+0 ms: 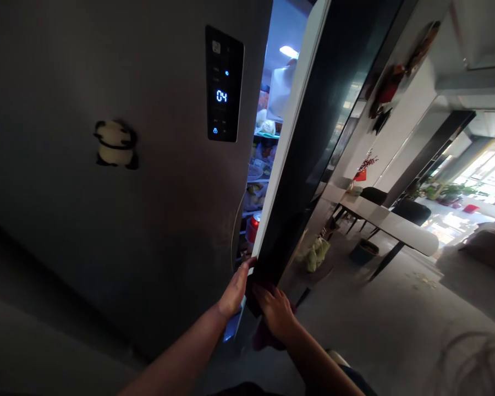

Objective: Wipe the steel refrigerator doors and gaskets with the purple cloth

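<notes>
Both hands meet at the lower edge of the fridge door (313, 137), which stands partly ajar: our left hand (236, 290) curls its fingers around the door's pale inner edge, and our right hand (277, 312) presses flat on the dark outer face, with a dark red cloth (264, 335) bunched under the palm.

Around us, the other fridge door (107, 165) fills the left half of the view, grey and shut, carrying a lit control panel (224, 83) that reads 04 and a small panda magnet (115, 144). To the right the room opens out over a grey floor (396, 319) to a long white table (388, 223) with dark chairs (373, 195), and bright windows with plants beyond.

Our door is tall, glossy and black outside, mirroring the room, with a white rim. More magnets (390, 88) sit on the wall past it.

Through the narrow gap we see lit shelves with food and a red can (253, 226); most of the contents are too cramped to make out. Our forearms are cut off by the bottom edge, and the cloth is largely hidden beneath the hand.
</notes>
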Demonstrator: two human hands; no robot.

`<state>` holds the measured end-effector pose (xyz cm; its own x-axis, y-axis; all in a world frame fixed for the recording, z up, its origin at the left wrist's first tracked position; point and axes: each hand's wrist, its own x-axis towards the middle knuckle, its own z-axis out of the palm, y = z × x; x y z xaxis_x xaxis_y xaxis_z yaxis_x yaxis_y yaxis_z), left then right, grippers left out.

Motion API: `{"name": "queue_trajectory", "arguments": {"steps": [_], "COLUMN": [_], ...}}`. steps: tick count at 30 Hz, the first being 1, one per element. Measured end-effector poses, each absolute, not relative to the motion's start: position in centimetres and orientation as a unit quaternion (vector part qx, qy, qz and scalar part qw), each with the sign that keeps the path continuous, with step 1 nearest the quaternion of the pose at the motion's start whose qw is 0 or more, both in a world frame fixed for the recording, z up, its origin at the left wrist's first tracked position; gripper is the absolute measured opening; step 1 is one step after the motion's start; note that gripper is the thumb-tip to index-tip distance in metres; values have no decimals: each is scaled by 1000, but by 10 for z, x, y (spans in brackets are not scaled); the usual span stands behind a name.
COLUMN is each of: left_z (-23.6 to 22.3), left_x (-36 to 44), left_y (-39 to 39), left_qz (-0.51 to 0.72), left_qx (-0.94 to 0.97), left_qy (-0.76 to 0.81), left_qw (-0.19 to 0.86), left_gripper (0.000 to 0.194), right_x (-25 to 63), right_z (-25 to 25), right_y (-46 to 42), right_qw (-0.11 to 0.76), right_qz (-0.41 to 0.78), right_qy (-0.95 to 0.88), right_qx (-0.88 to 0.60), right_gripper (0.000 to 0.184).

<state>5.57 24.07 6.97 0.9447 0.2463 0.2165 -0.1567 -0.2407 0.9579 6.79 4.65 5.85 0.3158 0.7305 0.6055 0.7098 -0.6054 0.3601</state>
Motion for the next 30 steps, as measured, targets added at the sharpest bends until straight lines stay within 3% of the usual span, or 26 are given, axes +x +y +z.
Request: {"name": "queue_trajectory", "arguments": {"steps": [4, 9, 13, 19, 24, 30], "left_z": [65, 52, 42, 42, 47, 49], "left_x": [65, 81, 88, 90, 85, 84], "left_y": [241, 239, 241, 250, 251, 246], "left_qz": [178, 239, 264, 261, 244, 247], "left_qx": [795, 809, 798, 805, 811, 804], "left_qy": [8, -12, -22, -23, -39, -17], "left_qw": [580, 536, 542, 533, 530, 540], "left_gripper": [73, 61, 50, 45, 50, 46], "right_x": [69, 99, 130, 138, 131, 122], "right_z": [86, 199, 231, 142, 64, -14], "right_y": [25, -13, -9, 8, 15, 26], "right_qw": [-36, -134, -118, -54, -104, -137], "right_qz": [389, 503, 551, 492, 382, 100], "right_qy": [495, 425, 362, 348, 357, 375], "right_qx": [776, 740, 742, 796, 846, 911], "right_gripper": [63, 77, 76, 58, 57, 66]}}
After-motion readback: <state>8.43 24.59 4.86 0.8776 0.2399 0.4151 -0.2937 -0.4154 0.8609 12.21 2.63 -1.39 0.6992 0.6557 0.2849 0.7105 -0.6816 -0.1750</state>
